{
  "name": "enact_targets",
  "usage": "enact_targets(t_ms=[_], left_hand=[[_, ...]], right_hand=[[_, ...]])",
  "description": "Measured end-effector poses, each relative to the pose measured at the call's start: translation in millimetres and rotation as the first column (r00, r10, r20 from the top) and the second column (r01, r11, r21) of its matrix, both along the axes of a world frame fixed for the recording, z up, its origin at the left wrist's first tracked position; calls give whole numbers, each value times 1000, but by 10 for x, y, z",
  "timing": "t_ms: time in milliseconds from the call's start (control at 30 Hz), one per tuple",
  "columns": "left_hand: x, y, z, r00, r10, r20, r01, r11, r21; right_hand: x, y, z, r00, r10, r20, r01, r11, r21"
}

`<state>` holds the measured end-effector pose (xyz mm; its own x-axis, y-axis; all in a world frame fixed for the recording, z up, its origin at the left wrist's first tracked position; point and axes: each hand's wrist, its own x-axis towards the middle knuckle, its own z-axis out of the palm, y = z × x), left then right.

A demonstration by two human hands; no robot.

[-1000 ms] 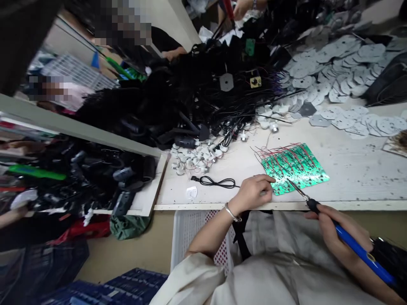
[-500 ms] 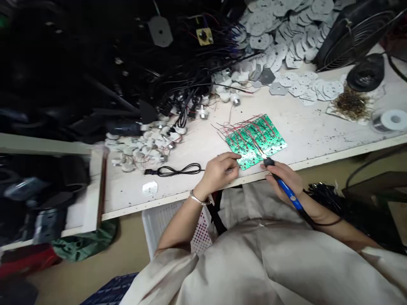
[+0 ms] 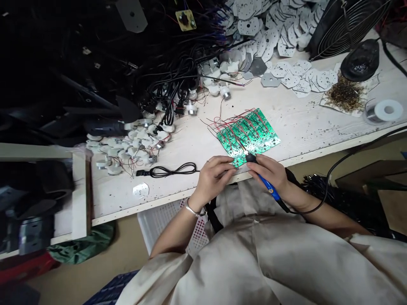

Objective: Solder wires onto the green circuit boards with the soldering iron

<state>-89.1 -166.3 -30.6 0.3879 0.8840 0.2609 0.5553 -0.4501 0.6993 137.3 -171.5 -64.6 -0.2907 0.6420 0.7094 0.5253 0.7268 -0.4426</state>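
Observation:
A green circuit board panel (image 3: 263, 134) lies on the bench, with red and black wires (image 3: 235, 123) rising from it and trailing past its far left edge. My left hand (image 3: 213, 176) is closed at the near left corner of the panel, thumb and fingertips pinching its edge. In my right hand (image 3: 271, 171) is a blue soldering iron (image 3: 269, 186), gripped like a pen. Its tip points at the near left part of the panel, beside my left fingertips. Exactly what the tip touches is too small to tell.
A solder spool (image 3: 388, 111), a dirty pad (image 3: 345, 95) and a black fan (image 3: 346, 29) stand to the right. Round plates (image 3: 299, 76) pile up behind. White motor-like parts (image 3: 133, 142) and a coiled black cable (image 3: 173, 170) lie left. The iron's cord (image 3: 330, 173) loops right.
The iron in my right hand has moved left along the panel's near edge, closer to my left hand. My left hand keeps to the panel's corner. The whole view has shifted slightly.

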Motion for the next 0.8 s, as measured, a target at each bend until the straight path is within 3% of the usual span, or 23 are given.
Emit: enact_targets(t_ms=[100, 200, 333, 533, 800], left_hand=[[30, -37, 21, 999, 37, 7, -37, 998, -59], [26, 2, 38, 998, 61, -12, -62, 998, -21], [-15, 116, 32, 997, -23, -70, 27, 998, 54], [-48, 206, 29, 991, -73, -112, 80, 995, 53], [-35, 199, 39, 989, -87, -117, 95, 993, 64]], right_hand=[[-11, 14, 9, 1000, -5, 14, 5, 1000, 29], [-14, 22, 14, 1000, -9, 12, 9, 1000, 21], [63, -8, 77, 999, -8, -49, 8, 1000, 0], [191, -201, 232, 983, 57, -173, -71, 994, -78], [10, -232, 187, 982, 27, -185, -33, 999, -30]])
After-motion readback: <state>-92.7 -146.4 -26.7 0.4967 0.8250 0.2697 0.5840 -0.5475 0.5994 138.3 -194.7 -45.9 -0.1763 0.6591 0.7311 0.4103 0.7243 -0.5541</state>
